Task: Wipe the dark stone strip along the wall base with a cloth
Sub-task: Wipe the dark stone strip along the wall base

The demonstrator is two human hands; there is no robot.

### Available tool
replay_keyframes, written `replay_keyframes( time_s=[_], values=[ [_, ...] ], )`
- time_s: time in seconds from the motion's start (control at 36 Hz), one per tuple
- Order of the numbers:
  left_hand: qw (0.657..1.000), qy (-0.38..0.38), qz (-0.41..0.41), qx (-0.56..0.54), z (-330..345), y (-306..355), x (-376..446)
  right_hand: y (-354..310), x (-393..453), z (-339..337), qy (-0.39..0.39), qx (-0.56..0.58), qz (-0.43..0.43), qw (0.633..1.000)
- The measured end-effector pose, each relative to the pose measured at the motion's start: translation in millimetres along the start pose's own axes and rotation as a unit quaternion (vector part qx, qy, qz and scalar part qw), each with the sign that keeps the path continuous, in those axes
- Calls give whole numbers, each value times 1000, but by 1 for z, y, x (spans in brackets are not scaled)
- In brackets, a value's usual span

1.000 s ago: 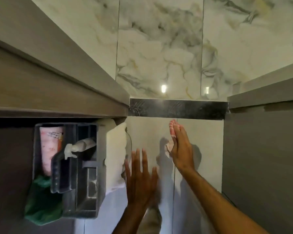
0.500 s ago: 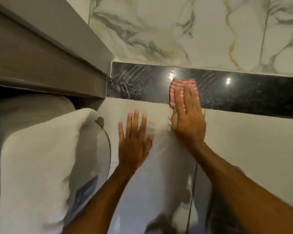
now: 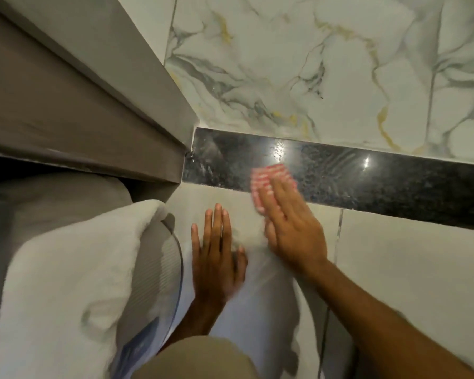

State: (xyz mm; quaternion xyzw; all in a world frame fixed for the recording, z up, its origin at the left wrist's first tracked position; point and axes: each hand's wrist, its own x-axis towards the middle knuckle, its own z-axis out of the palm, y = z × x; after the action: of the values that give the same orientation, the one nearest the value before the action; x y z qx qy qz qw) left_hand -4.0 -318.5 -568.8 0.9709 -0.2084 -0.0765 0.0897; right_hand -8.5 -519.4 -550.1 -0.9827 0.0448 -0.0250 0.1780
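On the glossy black speckled strip (image 3: 367,176), the flat right hand (image 3: 290,228) presses a red-striped cloth (image 3: 271,173), fingers together

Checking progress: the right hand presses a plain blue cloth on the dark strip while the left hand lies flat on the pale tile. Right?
Not quite. In the head view the cloth under the right hand is red-and-white striped. It does lie on the dark strip, and the left hand is flat on the pale tile.

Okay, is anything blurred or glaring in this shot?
Head view: the right hand and the pink striped cloth smear with motion blur; two bright glare spots sit on the dark stone strip; the left hand is a bit sharper.
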Motion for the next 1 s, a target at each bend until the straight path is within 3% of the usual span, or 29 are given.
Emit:
replay_keyframes(
  time_s=[0.08, 0.17, 0.22, 0.33, 0.42, 0.47, 0.53, 0.58, 0.64, 0.69, 0.75, 0.86, 0.92, 1.0],
  values=[
    [1000, 11, -1, 3, 4, -2, 0, -2, 35, 0, 25, -7, 119, 993],
    [1000, 24, -11, 5, 8, -4, 0, -22, 95, 12, 56, -12, 179, 982],
    [999, 29, -24, 5, 11, -5, -1, -37, 119, 24, 37, -14, 124, 991],
    [999, 26, -42, 15, 12, -8, -9, -54, 99, 28, -78, -8, -122, 989],
    [998, 7, -58, 7, 5, -4, -8, -35, 56, 11, -114, -25, -181, 976],
    [998, 4, -64, -8, 1, -1, -4, -18, 34, 0, -76, -11, -140, 987],
    [998, 4, -64, -16, 1, -1, -3, -14, 34, -4, -37, 1, -40, 999],
    [998, 12, -63, -7, 4, -1, -3, -25, 57, 0, -7, -8, 64, 998],
    [998, 22, -60, 0, 8, -3, -2, -45, 92, 10, 10, -2, 112, 994],
    [998, 32, -58, 14, 12, -4, -1, -62, 117, 23, -9, -1, 78, 997],
    [997, 36, -64, 30, 15, -5, -3, -73, 119, 34, -43, -3, -16, 999],
    [997, 37, -64, 31, 14, -5, -8, -56, 70, 26, -80, 1, -118, 990],
    [997, 26, -62, 38, 11, -5, -7, -39, 43, 15, -66, -7, -95, 993],
    [998, 17, -53, 31, 10, -4, -6, -30, 33, 3, -37, -8, 30, 999]
  ],
)
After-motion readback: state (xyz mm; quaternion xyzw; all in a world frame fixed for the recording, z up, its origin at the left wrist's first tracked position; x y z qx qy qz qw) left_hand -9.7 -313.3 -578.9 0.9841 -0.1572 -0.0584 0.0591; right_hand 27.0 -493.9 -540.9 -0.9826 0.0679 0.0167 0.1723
